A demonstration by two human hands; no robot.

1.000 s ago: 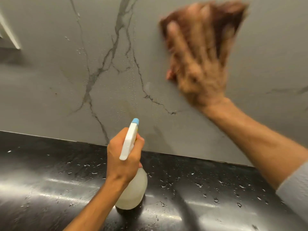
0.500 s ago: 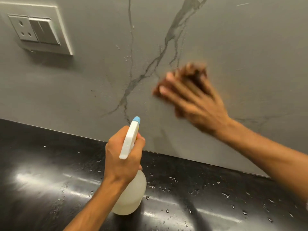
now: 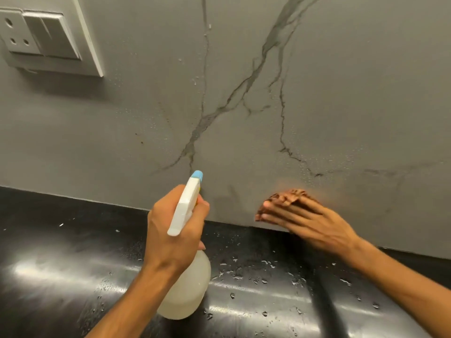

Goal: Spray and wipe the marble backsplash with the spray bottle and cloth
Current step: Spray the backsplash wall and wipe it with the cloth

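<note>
The grey marble backsplash [image 3: 244,81] with dark veins fills the upper view, and fine droplets cling to it. My left hand [image 3: 173,230] grips the neck of a white spray bottle [image 3: 186,284] with a blue nozzle tip, pointed at the wall. My right hand [image 3: 305,220] presses a brown cloth [image 3: 285,195] flat against the backsplash, low down, just above the counter joint. Its fingers lie straight over the cloth, hiding most of it.
A glossy black countertop [image 3: 73,264] runs below the wall, dotted with water drops near the bottle and to its right. A white switch and socket plate [image 3: 44,37] is mounted on the wall at upper left.
My right hand has swept the cloth down the wall from high up to just above the counter. The view has shifted left, bringing the switch plate in. The left hand keeps holding the bottle.
</note>
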